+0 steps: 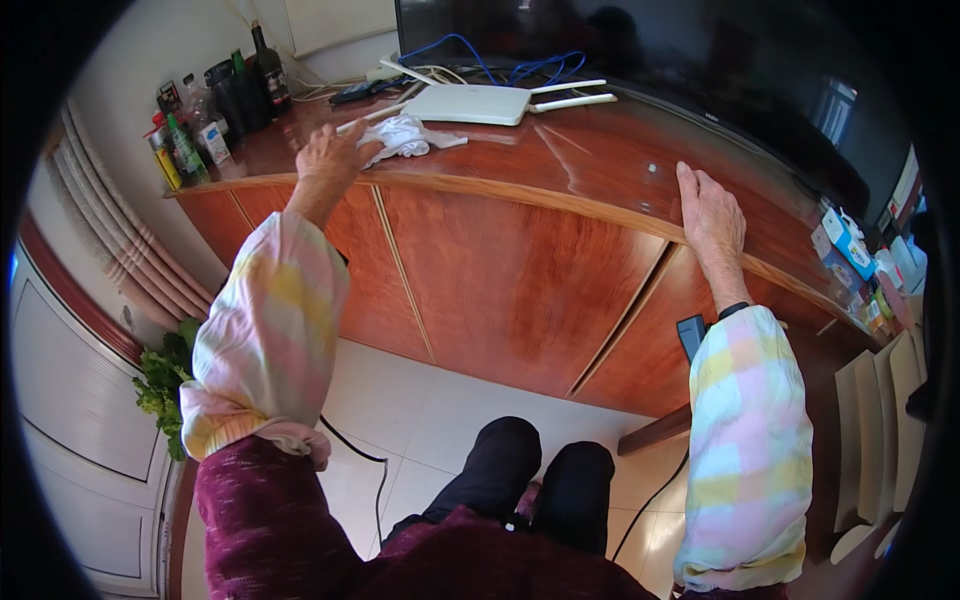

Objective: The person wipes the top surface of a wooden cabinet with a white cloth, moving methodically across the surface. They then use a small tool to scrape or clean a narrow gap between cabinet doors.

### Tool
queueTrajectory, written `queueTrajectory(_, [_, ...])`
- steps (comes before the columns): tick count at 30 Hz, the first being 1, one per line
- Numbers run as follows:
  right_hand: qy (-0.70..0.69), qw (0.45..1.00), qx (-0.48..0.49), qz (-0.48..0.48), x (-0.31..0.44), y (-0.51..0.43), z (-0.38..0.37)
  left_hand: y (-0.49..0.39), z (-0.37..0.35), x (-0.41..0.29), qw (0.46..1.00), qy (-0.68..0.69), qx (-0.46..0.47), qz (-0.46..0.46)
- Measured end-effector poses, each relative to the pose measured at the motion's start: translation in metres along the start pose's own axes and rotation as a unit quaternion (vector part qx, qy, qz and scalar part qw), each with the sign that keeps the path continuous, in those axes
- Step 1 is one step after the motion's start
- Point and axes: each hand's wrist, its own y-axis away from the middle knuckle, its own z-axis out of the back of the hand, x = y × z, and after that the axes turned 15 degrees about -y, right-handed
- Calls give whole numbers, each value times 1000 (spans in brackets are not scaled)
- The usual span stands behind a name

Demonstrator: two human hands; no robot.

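My left hand (330,166) is over the front edge of a reddish wood TV cabinet (517,161), thumb and fingers spread. Its thumb overlaps the left side of a crumpled white cloth (405,137); whether it touches the cloth cannot be told. Just behind the cloth lies a white router (466,103) with several antennas sticking out. Farther right, my right hand (711,214) rests back-up on the cabinet's front edge and holds nothing. Left of its fingertips is a small white scrap (652,168) on the glossy top.
A large Haier television (675,67) stands behind, with blue cables (551,67) before it. Bottles (270,71) crowd the left end, small boxes (847,244) the right. Cardboard pieces (874,435) stand at lower right. Leafy greens (165,382) are by the door.
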Motion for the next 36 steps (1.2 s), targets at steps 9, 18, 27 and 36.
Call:
queueTrajectory(9, [10,1000,15,-11,-3,-2,0,-25,23,-95,990,113,62,-55])
queueTrajectory(18, [-3,1000,13,5,-4,-2,1,39,79,-146,939,233,-80,-241])
queueTrajectory(27, [3,1000,28,-14,-1,-2,3,-20,6,-39,983,164,-79,-9])
queueTrajectory(36, [-3,999,21,-30,0,-2,1,-3,48,-153,944,265,-28,-194])
